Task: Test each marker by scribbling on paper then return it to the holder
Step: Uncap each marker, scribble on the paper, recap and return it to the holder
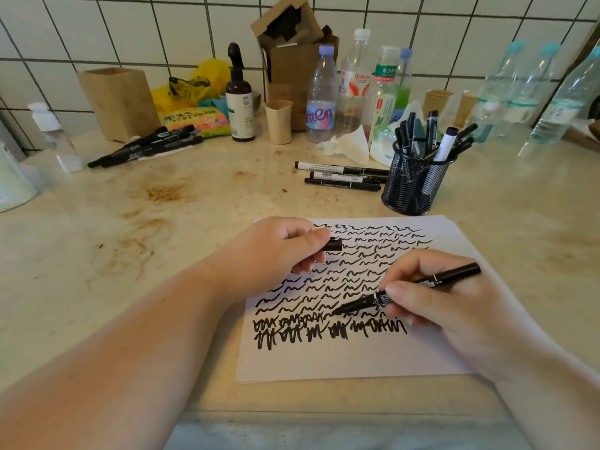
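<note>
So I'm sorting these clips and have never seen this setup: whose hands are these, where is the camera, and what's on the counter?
There is no machine: a person wears one camera on the head, looking down at their own hands. The right hand holds an uncapped black marker, its tip on the scribbled paper. The left hand pinches what looks like the cap. Behind the paper stands a mesh holder full of markers, with three loose markers beside it, more markers at far left, and bottles by the tiled wall.
</note>
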